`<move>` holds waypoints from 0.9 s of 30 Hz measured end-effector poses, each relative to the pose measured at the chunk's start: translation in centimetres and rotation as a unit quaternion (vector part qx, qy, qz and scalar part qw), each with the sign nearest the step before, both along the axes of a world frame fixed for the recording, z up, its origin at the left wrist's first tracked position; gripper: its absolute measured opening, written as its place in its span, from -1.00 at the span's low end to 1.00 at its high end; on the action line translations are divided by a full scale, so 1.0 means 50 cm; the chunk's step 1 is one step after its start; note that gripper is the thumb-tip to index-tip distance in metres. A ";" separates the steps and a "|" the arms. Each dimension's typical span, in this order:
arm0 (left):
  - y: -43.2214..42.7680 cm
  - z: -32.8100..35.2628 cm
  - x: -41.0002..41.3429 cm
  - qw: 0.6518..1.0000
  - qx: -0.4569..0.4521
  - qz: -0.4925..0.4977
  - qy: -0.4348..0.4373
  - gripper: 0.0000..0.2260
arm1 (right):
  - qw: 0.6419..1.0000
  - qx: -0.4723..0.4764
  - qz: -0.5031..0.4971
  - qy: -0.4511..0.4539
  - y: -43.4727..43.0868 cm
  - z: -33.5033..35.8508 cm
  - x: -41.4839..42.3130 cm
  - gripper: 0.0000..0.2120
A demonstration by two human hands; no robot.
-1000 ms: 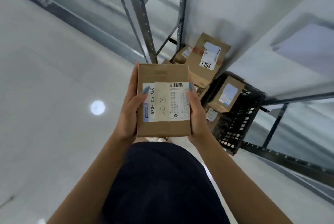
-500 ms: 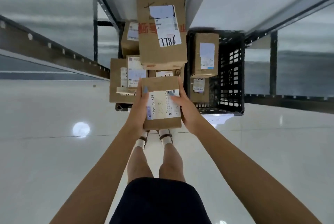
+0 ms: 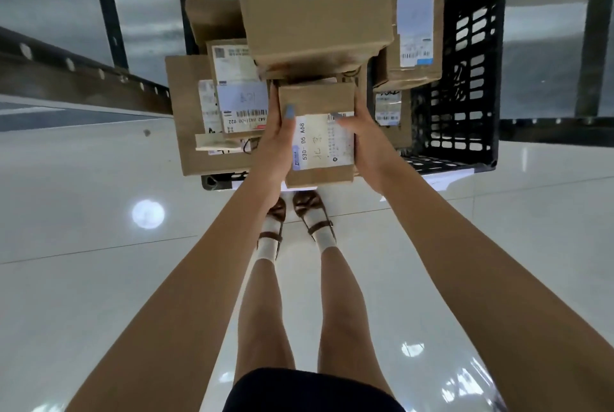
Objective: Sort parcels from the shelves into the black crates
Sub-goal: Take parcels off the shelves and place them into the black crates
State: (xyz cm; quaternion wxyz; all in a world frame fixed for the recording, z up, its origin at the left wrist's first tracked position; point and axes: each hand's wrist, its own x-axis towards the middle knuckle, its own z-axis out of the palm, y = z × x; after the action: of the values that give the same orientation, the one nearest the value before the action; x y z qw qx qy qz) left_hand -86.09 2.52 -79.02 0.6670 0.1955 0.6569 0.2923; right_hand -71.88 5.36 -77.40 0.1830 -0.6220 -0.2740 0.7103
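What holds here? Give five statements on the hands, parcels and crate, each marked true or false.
1. The left hand and right hand both hold the parcel. True.
2. The big box behind it reads 7786. True.
3. The crate is white. False: it is black.
4. The parcel lies on the floor. False: the hands hold it up in the air.
5. The person is barefoot. False: they wear brown sandals.
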 end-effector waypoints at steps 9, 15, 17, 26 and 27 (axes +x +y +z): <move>0.032 -0.004 -0.012 0.999 0.001 0.016 0.043 -0.60 | 0.999 0.022 0.008 -0.047 0.043 -0.016 -0.013 -0.34; 0.008 0.140 -0.036 0.996 -0.014 0.063 0.054 -0.59 | 0.994 0.024 -0.076 -0.078 0.016 0.079 -0.011 -0.50; -0.007 0.218 -0.050 0.996 0.013 0.051 0.074 -0.63 | 0.992 0.025 -0.079 -0.096 -0.003 0.145 -0.018 -0.54; -0.038 0.621 -0.067 0.987 0.135 -0.086 0.035 -0.83 | 0.991 0.134 -0.003 -0.016 -0.061 0.576 -0.027 -0.82; -0.036 0.665 -0.057 0.982 0.157 -0.096 0.043 -0.85 | 0.988 0.155 -0.006 -0.014 -0.068 0.628 -0.012 -0.83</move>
State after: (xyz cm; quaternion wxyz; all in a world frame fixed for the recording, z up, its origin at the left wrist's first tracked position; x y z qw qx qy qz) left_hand -88.96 0.70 -45.76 0.6246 0.3721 0.6088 0.3175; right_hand -72.50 1.94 -46.00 0.2775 -0.5976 -0.3794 0.6495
